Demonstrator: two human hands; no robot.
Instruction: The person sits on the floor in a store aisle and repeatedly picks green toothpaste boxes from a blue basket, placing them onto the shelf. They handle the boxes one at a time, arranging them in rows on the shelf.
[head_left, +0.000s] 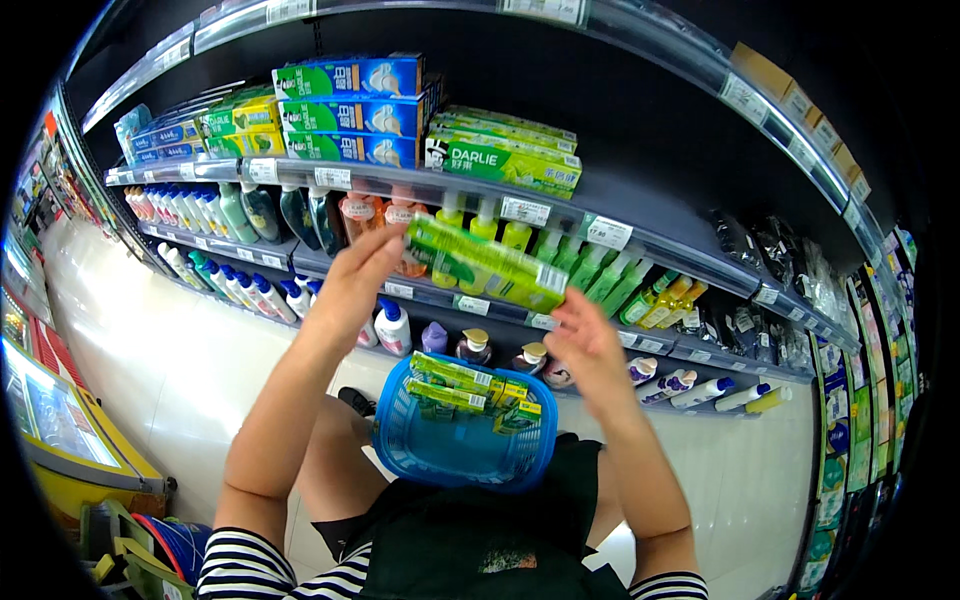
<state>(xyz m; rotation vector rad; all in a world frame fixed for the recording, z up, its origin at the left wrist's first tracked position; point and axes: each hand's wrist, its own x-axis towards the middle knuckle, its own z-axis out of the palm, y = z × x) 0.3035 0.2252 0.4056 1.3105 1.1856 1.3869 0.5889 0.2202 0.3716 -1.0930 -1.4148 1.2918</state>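
Both of my hands hold a green toothpaste box (487, 262), tilted down to the right, in front of the shelf. My left hand (364, 270) has its left end between thumb and fingers. At the lower right end, the fingers of my right hand (589, 334) press on the box; this hand is slightly blurred. Below, between my knees, sits a blue plastic basket (465, 465) with several green and yellow toothpaste boxes (450, 394) along its far side. Just above my hands, a stack of green Darlie boxes (502, 161) lies on the shelf beside blue-and-green Darlie boxes (349, 116).
A shelf edge (645, 240) with price tags runs across in front. Pump bottles (600, 277) fill the tier below, and lotion bottles (392, 328) stand lower down. At left is a yellow-rimmed freezer (82, 457); hanging packs (832, 427) line the right.
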